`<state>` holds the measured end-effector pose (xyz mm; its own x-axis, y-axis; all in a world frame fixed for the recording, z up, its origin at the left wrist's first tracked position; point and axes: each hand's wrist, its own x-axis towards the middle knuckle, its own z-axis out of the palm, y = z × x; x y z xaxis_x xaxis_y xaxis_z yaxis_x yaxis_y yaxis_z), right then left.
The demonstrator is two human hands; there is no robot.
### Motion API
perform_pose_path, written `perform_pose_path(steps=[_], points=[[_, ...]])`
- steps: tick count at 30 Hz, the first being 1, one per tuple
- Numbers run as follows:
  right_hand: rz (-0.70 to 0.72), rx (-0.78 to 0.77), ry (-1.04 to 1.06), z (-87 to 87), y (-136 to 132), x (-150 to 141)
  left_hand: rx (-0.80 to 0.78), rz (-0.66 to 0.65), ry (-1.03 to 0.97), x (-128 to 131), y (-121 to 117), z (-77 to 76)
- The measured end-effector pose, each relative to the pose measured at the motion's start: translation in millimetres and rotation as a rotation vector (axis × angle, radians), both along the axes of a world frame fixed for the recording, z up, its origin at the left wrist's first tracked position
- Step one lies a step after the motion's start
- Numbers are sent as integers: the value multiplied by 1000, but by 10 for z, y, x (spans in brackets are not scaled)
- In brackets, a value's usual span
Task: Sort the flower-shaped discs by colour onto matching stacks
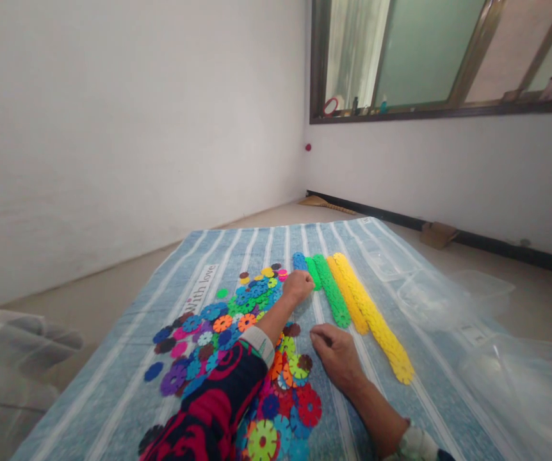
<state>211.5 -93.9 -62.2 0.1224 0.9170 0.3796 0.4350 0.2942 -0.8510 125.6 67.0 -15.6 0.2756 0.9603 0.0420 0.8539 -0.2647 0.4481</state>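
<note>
- One cloth-covered table carries the whole job. Step in hand, my read: sorting notched discs by colour and lapping them into rows.
- Several clear boxes along the right side; neither hand near them.
- Mixed pile of loose discs lies left of the rows, left forearm crossing above it.
- Yellow row: longest, outermost right. Orange-yellow row sits close on its left.
- Long green row next in, short green row just beside it.
- Blue row: furthest left. Near end is behind the hand, so length unclear.
- Left hand: fingers curled, fingertips by the short green row's near end. Contact unconfirmed; can't tell if a disc is pinched.
- Right hand: loosely curled between pile and long green row. No disc showing, but the palm side is hidden; can't tell.
- Next move, I'd judge, calls for a light fingertip set of one disc at a row end, overlap kept even, neighbours undisturbed.
- Single green disc: beyond the pile's left edge, well apart from both hands.
</note>
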Motion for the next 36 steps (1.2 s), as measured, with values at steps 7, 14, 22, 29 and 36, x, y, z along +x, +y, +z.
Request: perform_pose_path(steps=[7,14,22,29,36], points=[[-13,24,-16,-2,10,-1,3,52,40,117,-25,-14],[-10,17,-11,1,11,-2,42,91,61,68,-88,42],[17,-27,-3,-4,-3,12,96,183,105,-620,7,248],[31,-37,-3,-23,-3,16,13,486,229,-1814,94,370],[23,-30,6,-22,-11,24,-59,533,239,-2254,114,211]])
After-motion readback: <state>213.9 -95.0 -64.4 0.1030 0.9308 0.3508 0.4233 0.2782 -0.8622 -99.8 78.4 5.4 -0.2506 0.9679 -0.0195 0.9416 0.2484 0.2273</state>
